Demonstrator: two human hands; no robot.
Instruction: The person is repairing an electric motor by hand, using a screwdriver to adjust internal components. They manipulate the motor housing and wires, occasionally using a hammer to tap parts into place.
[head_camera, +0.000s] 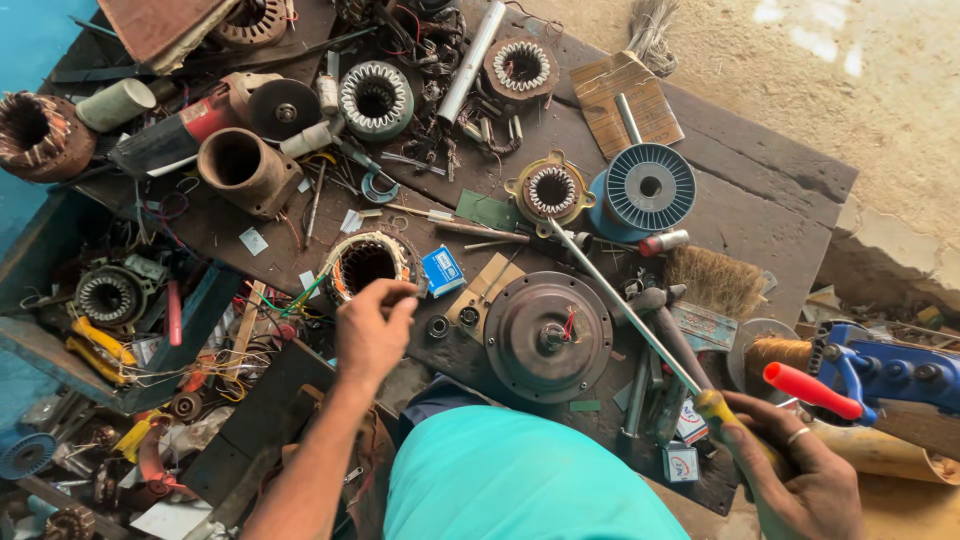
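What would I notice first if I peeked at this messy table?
Probably the big round metal motor cover in the middle of the dark workbench. The right hand holds a long yellow-handled screwdriver pointing across it, while the left hand pinches something small beside a copper-wound motor coil.

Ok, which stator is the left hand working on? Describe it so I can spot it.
Start at the big round motor cover at the near-middle of the dark workbench. Go left, past the small blue box, to where the left hand pinches. That stator alone has pale tape around it, with coloured wires trailing left.
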